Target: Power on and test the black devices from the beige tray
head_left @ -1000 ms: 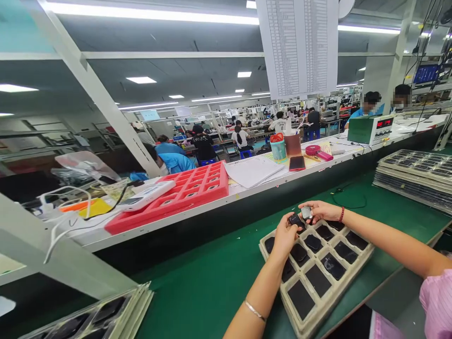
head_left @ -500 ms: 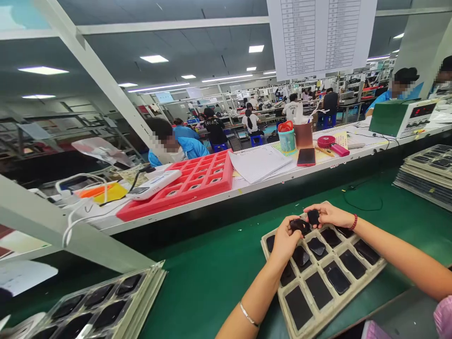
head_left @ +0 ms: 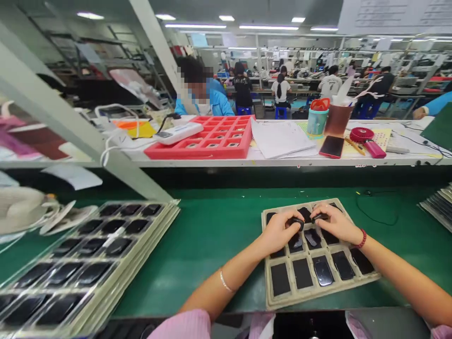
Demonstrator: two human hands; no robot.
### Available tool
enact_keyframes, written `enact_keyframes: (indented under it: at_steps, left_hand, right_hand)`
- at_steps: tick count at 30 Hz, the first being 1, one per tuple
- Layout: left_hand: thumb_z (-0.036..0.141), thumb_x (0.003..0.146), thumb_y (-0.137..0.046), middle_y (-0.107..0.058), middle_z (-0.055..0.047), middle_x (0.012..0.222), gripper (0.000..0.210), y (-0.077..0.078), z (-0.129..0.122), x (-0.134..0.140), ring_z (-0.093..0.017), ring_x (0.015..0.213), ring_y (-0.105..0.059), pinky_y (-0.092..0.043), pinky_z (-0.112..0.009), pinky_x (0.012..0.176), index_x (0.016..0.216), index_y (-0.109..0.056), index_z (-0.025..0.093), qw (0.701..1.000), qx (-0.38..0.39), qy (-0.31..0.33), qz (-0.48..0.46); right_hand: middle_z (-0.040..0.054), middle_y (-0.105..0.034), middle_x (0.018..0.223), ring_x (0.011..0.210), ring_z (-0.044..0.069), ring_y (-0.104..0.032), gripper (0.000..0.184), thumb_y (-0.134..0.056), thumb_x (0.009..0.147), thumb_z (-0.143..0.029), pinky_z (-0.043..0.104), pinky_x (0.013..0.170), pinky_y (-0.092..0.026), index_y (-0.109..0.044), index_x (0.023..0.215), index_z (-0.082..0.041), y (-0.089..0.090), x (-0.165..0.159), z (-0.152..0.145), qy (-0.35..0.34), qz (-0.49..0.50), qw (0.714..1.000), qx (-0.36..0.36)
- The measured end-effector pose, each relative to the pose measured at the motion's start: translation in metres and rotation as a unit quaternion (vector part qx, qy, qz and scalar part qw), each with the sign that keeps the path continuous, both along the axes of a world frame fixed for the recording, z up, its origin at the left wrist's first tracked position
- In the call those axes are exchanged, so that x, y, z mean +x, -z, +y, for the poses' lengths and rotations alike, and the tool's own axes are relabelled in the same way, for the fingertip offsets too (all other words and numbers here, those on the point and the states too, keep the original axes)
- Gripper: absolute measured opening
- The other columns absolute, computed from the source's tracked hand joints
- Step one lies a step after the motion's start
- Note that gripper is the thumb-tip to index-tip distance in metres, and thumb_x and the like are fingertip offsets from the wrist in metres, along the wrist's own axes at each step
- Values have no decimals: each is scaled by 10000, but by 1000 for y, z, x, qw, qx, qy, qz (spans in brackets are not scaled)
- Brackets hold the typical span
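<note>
Fingers [head_left: 291, 223] of the left hand [head_left: 278, 231] pinch a small black part [head_left: 297, 221]; the right hand [head_left: 335, 224] pinches another black part [head_left: 318, 217], both over the compartment tray [head_left: 300, 299] at lower right, on the green bench [head_left: 219, 235].

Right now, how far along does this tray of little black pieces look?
Most pockets of the beige tray already hold a dark piece, such as the glossy one in the front row. In hand: the left hand and right hand each pinch a small black piece over the back rows. Their pockets are hidden beneath the hands, so what remains is unclear. A stack of filled trays lies to the left.
</note>
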State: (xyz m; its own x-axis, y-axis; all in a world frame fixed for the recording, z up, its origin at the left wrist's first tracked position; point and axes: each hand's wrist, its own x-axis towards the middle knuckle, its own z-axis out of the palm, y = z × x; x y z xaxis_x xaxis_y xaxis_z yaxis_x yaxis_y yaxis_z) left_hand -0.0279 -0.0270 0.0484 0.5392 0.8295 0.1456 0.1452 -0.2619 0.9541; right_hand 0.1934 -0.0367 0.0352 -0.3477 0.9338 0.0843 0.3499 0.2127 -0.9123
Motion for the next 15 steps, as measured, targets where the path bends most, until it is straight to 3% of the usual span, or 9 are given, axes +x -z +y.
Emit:
enact_keyframes:
  at_steps: [2, 4, 8, 12, 15]
  left_hand:
    - [170, 771, -525, -628, -35, 891, 163, -8, -20, -17, -147, 766, -553, -422, -236, 648, 882, -644, 182, 996, 63, 6, 68]
    - [170, 784, -522, -640, -16, 853, 166, -10, -44, -30, -141, 750, -555, -423, -237, 665, 899, -638, 197, 990, 75, 7, 123]
    - [194, 807, -513, -641, -23, 830, 128, 7, -85, -39, -165, 795, -551, -433, -267, 711, 865, -628, 204, 957, 139, -46, 249]
    - [172, 811, -491, -610, -57, 978, 168, 17, -98, -35, -194, 905, -524, -452, -321, 786, 917, -616, 209, 917, 220, -92, 320]
    - [187, 824, -490, -577, -84, 1139, 204, 12, -90, -21, -222, 1023, -511, -444, -373, 869, 984, -614, 218, 914, 255, -56, 310]
  right_hand:
    - [52, -612, 887, 881, 210, -552, 127, -545, 786, -141, 370, 840, -420, -628, 868, -192, -10, -17, -17, -37, -90, 993, 68]
    - [32, -617, 814, 775, 186, -556, 133, -550, 779, -125, 320, 735, -438, -609, 878, -192, -15, -35, -36, -94, -145, 983, 68]
    - [34, -634, 796, 774, 205, -554, 81, -561, 813, -173, 349, 748, -418, -605, 879, -190, -12, -53, -63, -161, -251, 946, 127]
    - [64, -638, 957, 892, 215, -566, 148, -506, 869, -194, 341, 812, -419, -601, 983, -190, -18, -27, -64, -191, -275, 924, 183]
    - [44, -621, 783, 743, 193, -582, 181, -457, 890, -204, 304, 690, -435, -615, 802, -198, -25, 6, -61, -162, -365, 900, 177]
